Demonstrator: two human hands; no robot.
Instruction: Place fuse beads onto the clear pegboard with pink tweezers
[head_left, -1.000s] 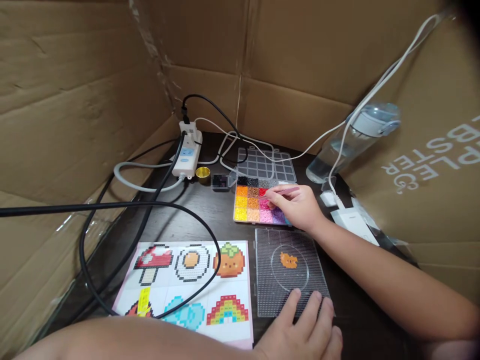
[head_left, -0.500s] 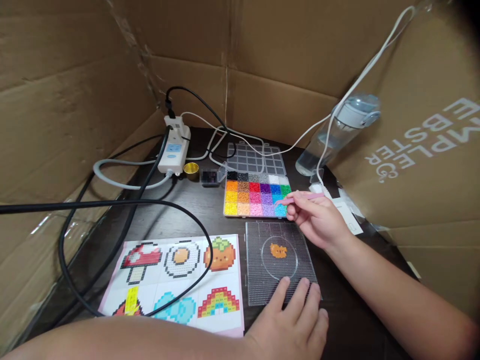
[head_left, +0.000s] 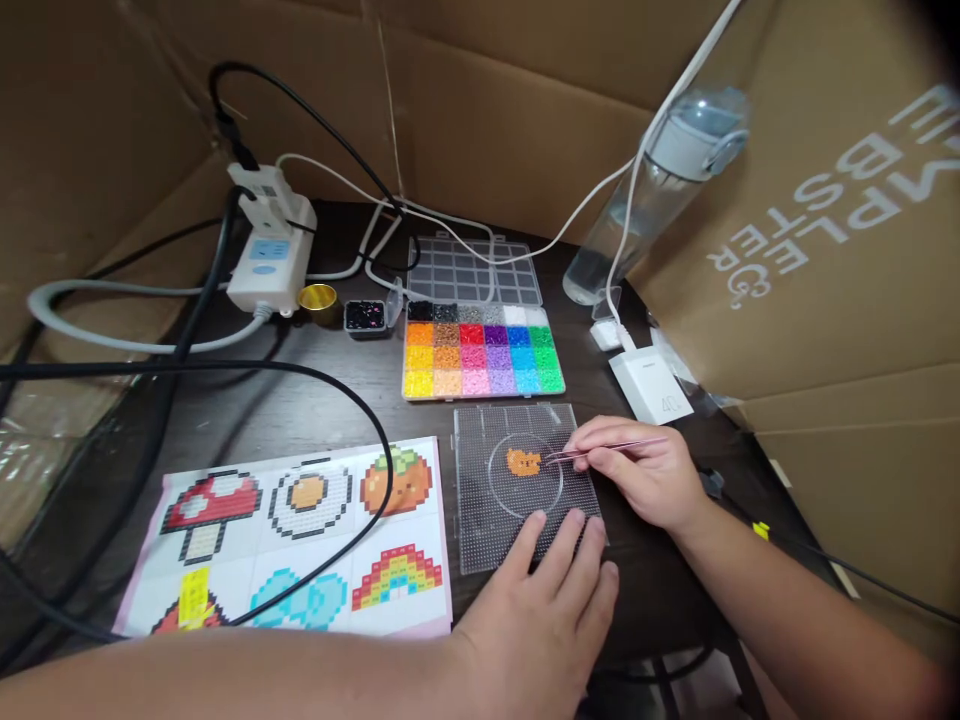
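Observation:
My right hand (head_left: 637, 475) pinches pink tweezers (head_left: 600, 451), whose tips reach left over the clear pegboard (head_left: 480, 520) beside a small patch of orange beads (head_left: 523, 462). At the pegboard's near edge my left hand (head_left: 547, 600) lies with its fingers spread flat on the board. A bead box (head_left: 484, 350) with many coloured compartments sits just behind the pegboard. A pattern sheet (head_left: 292, 535) with a mushroom, egg, orange and rainbow lies to the left.
A black cable (head_left: 300, 368) loops over the pattern sheet. A power strip (head_left: 268, 255), gold cap (head_left: 317, 297) and small black bead tub (head_left: 364, 315) stand at the back left. A water bottle (head_left: 652, 190) and white charger (head_left: 651, 385) are at the right. Cardboard walls surround the dark table.
My right hand has come from the bead box down to the pegboard with the tweezers. The left hand stays on the board's near edge. The camera has tilted down and right.

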